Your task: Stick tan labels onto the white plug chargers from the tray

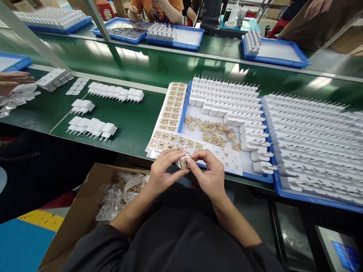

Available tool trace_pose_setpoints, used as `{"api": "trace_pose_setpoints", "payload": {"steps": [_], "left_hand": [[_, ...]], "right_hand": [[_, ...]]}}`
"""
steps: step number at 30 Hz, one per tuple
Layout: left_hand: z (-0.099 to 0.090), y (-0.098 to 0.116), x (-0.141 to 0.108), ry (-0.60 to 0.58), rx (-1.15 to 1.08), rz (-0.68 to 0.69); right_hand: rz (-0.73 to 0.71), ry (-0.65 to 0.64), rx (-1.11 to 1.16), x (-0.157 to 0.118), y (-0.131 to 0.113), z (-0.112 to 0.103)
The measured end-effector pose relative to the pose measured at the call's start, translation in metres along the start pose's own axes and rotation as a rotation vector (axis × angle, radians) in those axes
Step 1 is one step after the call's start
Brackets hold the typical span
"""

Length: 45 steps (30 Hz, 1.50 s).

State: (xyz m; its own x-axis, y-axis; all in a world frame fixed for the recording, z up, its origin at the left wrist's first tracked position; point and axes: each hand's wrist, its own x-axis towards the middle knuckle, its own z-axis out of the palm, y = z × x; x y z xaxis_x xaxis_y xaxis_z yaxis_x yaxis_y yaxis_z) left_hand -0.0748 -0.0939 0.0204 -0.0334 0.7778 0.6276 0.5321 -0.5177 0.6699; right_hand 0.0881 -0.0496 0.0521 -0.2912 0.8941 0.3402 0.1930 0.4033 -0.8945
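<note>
Low in the middle of the head view, my left hand (166,169) grips a white charger plug (185,162) with a tan patch on its end face. From the other side my right hand (208,172) is closed on the same charger, its thumb pressed against the tan end. Just beyond lie sheets of tan stickers (172,107), some places on them bare. A blue-rimmed tray (183,117) holds rows of white chargers (227,98) with their pins up or outward, and a loose heap of tan pieces (217,132).
More chargers stand in groups on the green table (133,124) to the left. A second full tray (314,147) adjoins on the right. A cardboard box (82,204) of scraps sits below left. A co-worker's hands (14,81) show at the left edge.
</note>
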Motion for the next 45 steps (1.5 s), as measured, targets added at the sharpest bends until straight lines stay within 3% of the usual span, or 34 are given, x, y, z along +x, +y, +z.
{"api": "trace_pose_setpoints", "payload": {"steps": [7, 10, 12, 16, 18, 22, 28, 38, 45], "left_hand": [[0.000, -0.001, -0.001, 0.016, 0.006, 0.016], [0.003, -0.004, -0.006, 0.069, -0.048, -0.051], [0.004, -0.007, -0.009, 0.117, -0.089, -0.090], [0.008, -0.009, -0.011, 0.126, -0.114, -0.099], [0.010, -0.009, -0.011, 0.133, -0.102, -0.082], [0.012, -0.007, -0.012, 0.156, -0.072, -0.052], [0.016, -0.004, -0.012, 0.174, -0.036, -0.025], [0.018, 0.001, -0.005, 0.185, 0.179, 0.171], [0.020, -0.002, -0.006, 0.193, 0.232, 0.219]], "right_hand": [[-0.133, 0.063, -0.139, 0.002, 0.003, 0.004], [-0.046, 0.110, -0.084, 0.003, 0.012, 0.001], [0.039, 0.041, 0.072, 0.003, 0.015, -0.001], [0.100, -0.236, 0.298, 0.002, 0.013, -0.001], [0.129, -0.259, 0.343, 0.000, 0.012, 0.002], [0.181, -0.185, 0.468, -0.001, 0.017, 0.007], [0.193, -0.171, 0.500, -0.003, 0.017, 0.010], [0.167, -0.090, 0.541, -0.002, 0.019, 0.021], [0.173, -0.026, 0.551, -0.005, 0.022, 0.027]]}}
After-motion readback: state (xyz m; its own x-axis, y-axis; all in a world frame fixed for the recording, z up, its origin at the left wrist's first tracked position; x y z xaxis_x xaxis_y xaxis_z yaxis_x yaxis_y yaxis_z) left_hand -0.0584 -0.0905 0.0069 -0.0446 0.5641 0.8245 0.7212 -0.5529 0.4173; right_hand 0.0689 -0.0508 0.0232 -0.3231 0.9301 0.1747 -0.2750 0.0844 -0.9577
